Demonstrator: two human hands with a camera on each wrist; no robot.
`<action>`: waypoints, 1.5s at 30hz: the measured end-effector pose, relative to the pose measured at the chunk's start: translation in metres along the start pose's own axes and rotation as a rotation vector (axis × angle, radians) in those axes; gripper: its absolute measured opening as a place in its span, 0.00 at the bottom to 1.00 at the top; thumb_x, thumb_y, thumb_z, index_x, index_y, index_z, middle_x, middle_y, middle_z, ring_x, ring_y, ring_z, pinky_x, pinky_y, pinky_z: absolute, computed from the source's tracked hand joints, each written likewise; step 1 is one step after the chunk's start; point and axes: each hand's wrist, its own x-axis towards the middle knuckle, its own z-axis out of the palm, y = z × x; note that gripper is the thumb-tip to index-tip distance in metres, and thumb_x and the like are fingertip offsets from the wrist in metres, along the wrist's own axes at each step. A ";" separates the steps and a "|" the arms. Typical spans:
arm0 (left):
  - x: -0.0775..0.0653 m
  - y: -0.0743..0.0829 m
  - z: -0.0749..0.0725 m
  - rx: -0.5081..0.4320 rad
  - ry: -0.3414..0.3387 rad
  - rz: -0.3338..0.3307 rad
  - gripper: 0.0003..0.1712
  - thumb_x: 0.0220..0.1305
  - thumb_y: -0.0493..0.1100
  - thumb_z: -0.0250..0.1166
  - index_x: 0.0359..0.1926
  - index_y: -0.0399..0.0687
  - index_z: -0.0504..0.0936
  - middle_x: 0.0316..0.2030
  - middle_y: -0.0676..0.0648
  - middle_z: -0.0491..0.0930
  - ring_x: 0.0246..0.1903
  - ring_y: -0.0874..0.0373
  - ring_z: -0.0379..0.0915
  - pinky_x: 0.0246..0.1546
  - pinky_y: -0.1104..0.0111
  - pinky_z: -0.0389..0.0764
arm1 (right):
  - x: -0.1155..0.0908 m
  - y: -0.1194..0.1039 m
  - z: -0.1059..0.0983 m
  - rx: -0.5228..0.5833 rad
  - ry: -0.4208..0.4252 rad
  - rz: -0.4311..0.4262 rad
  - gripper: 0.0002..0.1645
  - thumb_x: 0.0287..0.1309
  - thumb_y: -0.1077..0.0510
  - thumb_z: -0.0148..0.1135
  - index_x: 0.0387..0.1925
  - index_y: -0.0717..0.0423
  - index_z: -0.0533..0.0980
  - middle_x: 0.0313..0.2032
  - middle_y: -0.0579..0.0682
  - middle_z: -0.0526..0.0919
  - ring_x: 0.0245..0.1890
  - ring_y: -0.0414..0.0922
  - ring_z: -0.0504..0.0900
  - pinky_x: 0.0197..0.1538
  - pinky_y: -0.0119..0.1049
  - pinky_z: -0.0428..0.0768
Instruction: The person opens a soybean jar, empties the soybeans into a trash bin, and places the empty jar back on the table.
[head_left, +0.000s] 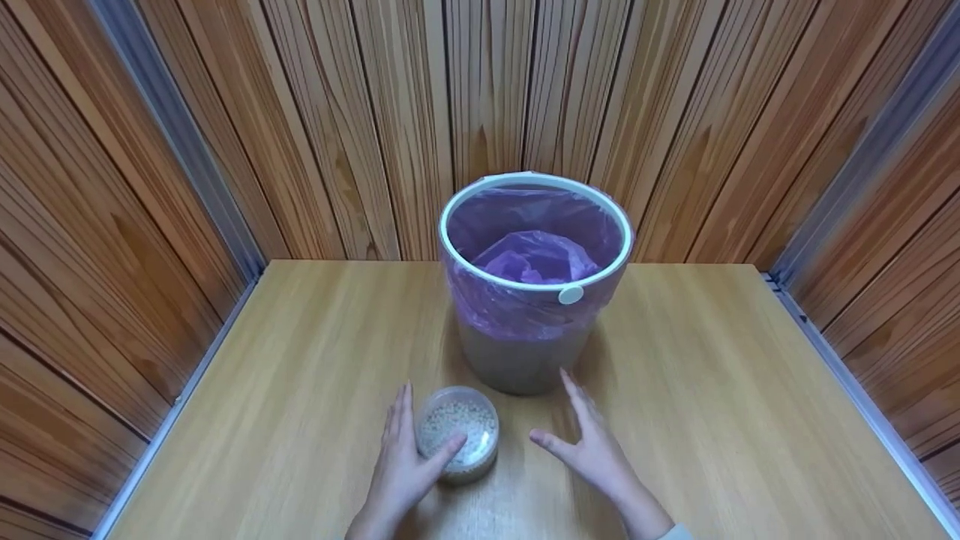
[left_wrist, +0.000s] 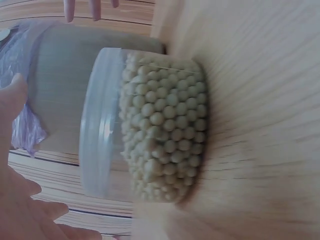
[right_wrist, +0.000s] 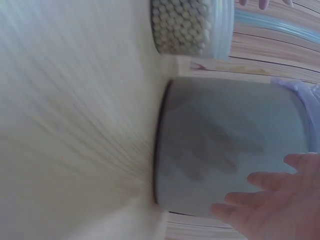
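Note:
A clear round jar point(head_left: 469, 420) stands upright on the table, with a translucent lid point(left_wrist: 100, 125) on it. Small pale beige beads point(left_wrist: 165, 115) fill most of its body. My left hand point(head_left: 401, 465) is at the jar's left side, fingers extended and thumb over the near part of the lid in the head view. In the left wrist view that thumb appears apart from the jar. To the right of the jar, my right hand point(head_left: 596, 450) has its fingers spread and holds nothing. It is near the lower front of a grey bin point(head_left: 517, 364).
The bin stands behind the jar, lined with a purple plastic bag point(head_left: 487, 311) folded over its outside. A pale blue ring point(head_left: 450, 240) circles its top. Wood-plank walls point(head_left: 487, 90) enclose the back and sides of the wooden table point(head_left: 315, 360).

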 end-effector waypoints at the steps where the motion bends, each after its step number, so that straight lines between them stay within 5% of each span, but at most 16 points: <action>1: -0.001 -0.001 0.001 -0.012 -0.003 -0.004 0.65 0.53 0.66 0.71 0.78 0.44 0.44 0.77 0.35 0.46 0.73 0.29 0.44 0.66 0.32 0.55 | -0.001 0.001 0.002 0.015 0.000 0.013 0.59 0.55 0.41 0.70 0.78 0.46 0.48 0.78 0.57 0.47 0.77 0.64 0.43 0.69 0.73 0.47; 12: -0.005 -0.008 0.015 -0.162 -0.083 -0.012 0.80 0.33 0.56 0.84 0.77 0.38 0.42 0.75 0.28 0.46 0.72 0.27 0.47 0.68 0.37 0.57 | -0.004 0.005 0.024 0.075 -0.001 -0.003 0.55 0.55 0.42 0.70 0.77 0.47 0.52 0.76 0.60 0.54 0.72 0.68 0.56 0.68 0.71 0.57; 30: -0.010 -0.025 0.022 -0.203 -0.120 -0.056 0.78 0.32 0.47 0.85 0.74 0.28 0.42 0.71 0.21 0.50 0.70 0.25 0.48 0.69 0.36 0.55 | 0.000 0.010 0.058 0.217 -0.254 -0.046 0.57 0.58 0.43 0.69 0.78 0.54 0.47 0.74 0.70 0.50 0.72 0.72 0.51 0.68 0.71 0.54; 36: -0.008 -0.027 0.022 -0.217 -0.127 -0.048 0.72 0.32 0.49 0.86 0.73 0.30 0.51 0.69 0.25 0.59 0.69 0.27 0.55 0.68 0.37 0.58 | 0.001 0.012 0.067 0.244 -0.290 -0.060 0.60 0.55 0.43 0.71 0.77 0.57 0.48 0.75 0.67 0.52 0.73 0.68 0.52 0.71 0.66 0.54; 45: -0.008 -0.030 0.019 -0.168 -0.113 -0.013 0.70 0.34 0.51 0.85 0.71 0.31 0.52 0.68 0.26 0.62 0.68 0.29 0.59 0.67 0.39 0.62 | 0.005 0.011 0.078 0.375 -0.308 -0.065 0.60 0.54 0.49 0.73 0.77 0.59 0.47 0.75 0.67 0.52 0.75 0.64 0.51 0.74 0.61 0.51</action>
